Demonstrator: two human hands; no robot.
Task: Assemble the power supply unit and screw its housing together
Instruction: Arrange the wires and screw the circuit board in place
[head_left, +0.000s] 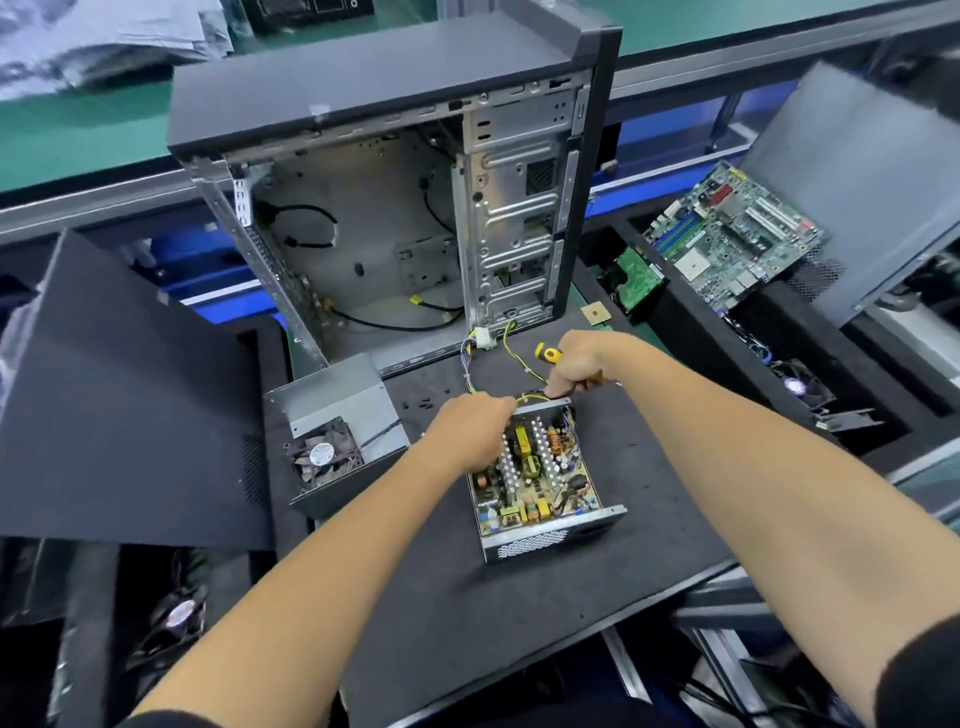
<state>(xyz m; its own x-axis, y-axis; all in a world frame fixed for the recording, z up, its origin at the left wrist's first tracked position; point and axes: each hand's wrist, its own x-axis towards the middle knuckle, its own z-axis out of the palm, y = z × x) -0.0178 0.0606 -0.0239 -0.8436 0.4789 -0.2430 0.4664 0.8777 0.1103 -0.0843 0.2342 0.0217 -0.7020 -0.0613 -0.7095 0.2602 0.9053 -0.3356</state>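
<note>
Lying open on the dark tabletop (519, 613), just in front of the upright computer case (395, 208), the power supply base (540, 483) shows its circuit board: rows of silver heatsinks, yellow transformers, copper coils, small capacitors. Near wall is perforated metal mesh. A bundle of yellow and mixed wires (498, 358) leaves its far edge and trails toward the case.

Left hand (472, 431): grip curled, at the far-left corner of the base where the wires exit; whether it pinches the wires, cannot tell. Right hand (582, 364): grip closed around a screwdriver (548, 354) with yellow-and-black handle, held at the far edge of the base; tip hidden.

Counts: one base; one power supply cover (343, 431), grey, with one fan mounted in it, standing to the left and apart from the base; one screwdriver; several small black screws (423, 401) loose between cover and base, number unclear. Two green boards in the right-hand tray: one motherboard (737, 239), one smaller card (636, 280).
</note>
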